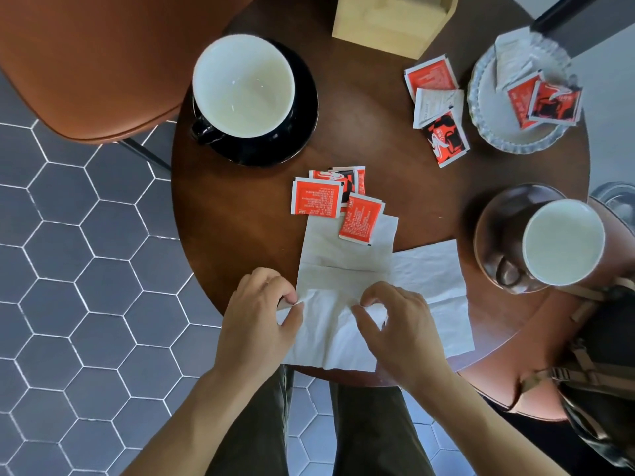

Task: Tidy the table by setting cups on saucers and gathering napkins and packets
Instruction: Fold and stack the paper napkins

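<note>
Both hands at near bench edge. Left hand grip pinches left edge of white napkin; right hand grip pinches its middle. Red packets lie just beyond, one touching another napkin.

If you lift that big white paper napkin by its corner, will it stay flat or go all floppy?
Probably floppy: the white paper napkin already shows creases and wrinkles where the left hand and right hand pinch it. It looks thin, so likely very light. The red sugar packet resting on the napkin further back might slide off if that one is lifted.
</note>
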